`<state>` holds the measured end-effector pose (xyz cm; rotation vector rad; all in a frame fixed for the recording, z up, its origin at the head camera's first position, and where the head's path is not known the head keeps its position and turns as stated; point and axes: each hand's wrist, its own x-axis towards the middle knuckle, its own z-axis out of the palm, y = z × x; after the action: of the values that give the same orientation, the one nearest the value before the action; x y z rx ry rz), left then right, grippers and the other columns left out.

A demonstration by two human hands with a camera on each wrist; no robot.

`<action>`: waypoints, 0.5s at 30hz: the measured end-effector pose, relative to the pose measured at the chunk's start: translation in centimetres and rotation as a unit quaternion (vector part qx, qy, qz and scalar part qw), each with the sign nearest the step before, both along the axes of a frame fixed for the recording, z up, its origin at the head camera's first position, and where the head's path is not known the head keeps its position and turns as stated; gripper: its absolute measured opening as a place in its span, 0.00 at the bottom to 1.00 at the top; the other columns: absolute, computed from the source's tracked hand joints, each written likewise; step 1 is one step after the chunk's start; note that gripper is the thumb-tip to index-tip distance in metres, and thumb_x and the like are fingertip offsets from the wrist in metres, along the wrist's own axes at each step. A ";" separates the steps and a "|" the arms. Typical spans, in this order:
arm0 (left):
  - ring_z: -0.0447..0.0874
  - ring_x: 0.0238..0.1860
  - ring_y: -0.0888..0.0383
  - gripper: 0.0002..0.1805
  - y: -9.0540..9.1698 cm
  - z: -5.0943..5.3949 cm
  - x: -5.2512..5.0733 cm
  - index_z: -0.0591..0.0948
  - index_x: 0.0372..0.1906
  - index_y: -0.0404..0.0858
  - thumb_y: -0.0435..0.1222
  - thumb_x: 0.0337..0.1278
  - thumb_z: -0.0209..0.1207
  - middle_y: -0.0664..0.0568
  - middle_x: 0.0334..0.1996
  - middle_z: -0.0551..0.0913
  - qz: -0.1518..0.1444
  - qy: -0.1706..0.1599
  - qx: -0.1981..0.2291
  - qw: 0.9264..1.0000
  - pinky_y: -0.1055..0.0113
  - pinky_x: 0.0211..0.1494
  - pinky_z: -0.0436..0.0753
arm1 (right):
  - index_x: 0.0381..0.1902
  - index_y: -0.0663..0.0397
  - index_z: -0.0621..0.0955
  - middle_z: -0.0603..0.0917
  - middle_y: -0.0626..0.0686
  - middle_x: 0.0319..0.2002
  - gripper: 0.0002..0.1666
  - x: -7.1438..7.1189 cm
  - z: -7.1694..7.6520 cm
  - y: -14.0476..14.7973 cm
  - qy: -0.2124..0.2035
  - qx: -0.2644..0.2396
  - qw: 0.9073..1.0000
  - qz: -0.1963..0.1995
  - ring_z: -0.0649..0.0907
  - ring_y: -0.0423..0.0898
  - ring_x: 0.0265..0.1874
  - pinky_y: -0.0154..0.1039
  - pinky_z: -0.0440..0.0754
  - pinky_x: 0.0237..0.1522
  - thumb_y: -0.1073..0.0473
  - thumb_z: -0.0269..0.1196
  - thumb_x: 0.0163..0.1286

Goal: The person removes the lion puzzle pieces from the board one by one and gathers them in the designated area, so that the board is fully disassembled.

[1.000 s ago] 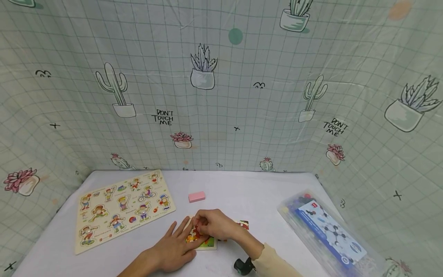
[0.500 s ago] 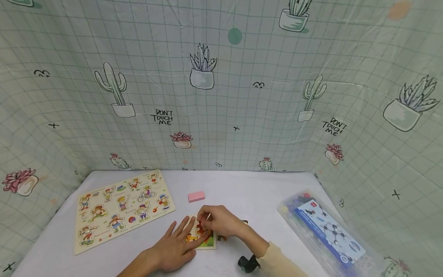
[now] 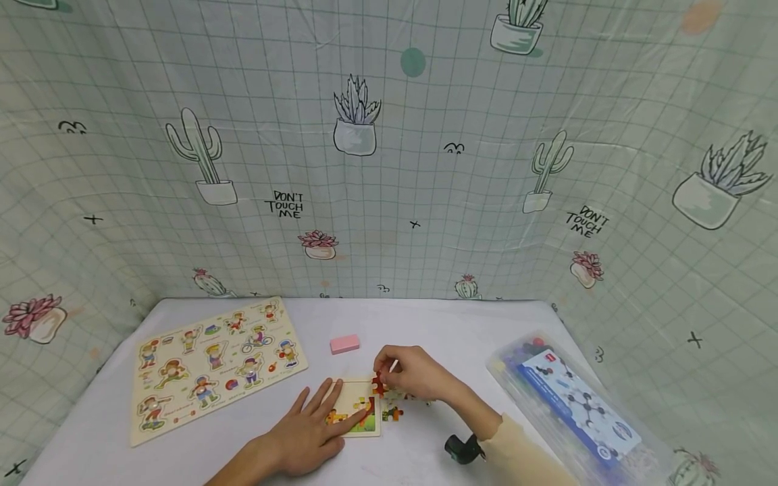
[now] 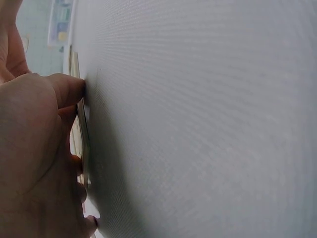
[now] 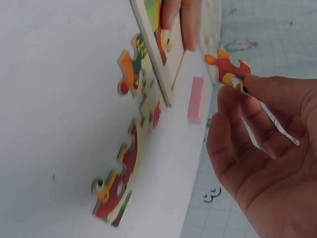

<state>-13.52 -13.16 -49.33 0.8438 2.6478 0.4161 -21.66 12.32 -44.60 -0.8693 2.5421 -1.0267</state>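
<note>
Both of this person's hands are over a white table [image 3: 450, 337]. Off to the left of the left hand lies a wooden figure board [image 3: 232, 361], and right of the right hand a clear plastic case [image 3: 583, 412], both apart, apparently out of the working space. The left hand [image 3: 306, 432] lies flat, fingers spread over the near left of a small puzzle tray [image 3: 358, 389], I'd say to keep it from sliding. Under and beside its index finger some pieces sit in the tray, whose far part shows bare. Ahead of both hands is a pink block [image 3: 345, 344], touched by neither. Loose puzzle pieces [image 5: 131, 153] lie below the right hand along the tray's right side, probably for easy reach. The right hand [image 3: 413, 371] pinches a red-and-yellow piece [image 5: 228, 67] between thumb and fingertips, raised near the tray's far right corner; that edge grip presumably leaves its printed face readable.
</note>
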 end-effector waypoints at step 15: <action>0.36 0.81 0.41 0.28 -0.1 -0.3 0.1 0.58 0.77 0.71 0.52 0.77 0.42 0.40 0.81 0.42 -0.001 0.013 0.017 1.000 0.34 0.75 0.43 | 0.36 0.47 0.84 0.82 0.40 0.27 0.07 0.2 -1.1 4.2 -0.018 0.036 0.999 -0.035 0.78 0.36 0.23 0.33 0.75 0.27 0.65 0.66 0.63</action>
<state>-13.39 -13.29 -49.59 0.8670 2.6708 0.4527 -21.41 16.48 -45.66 -0.7401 2.5782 -0.9567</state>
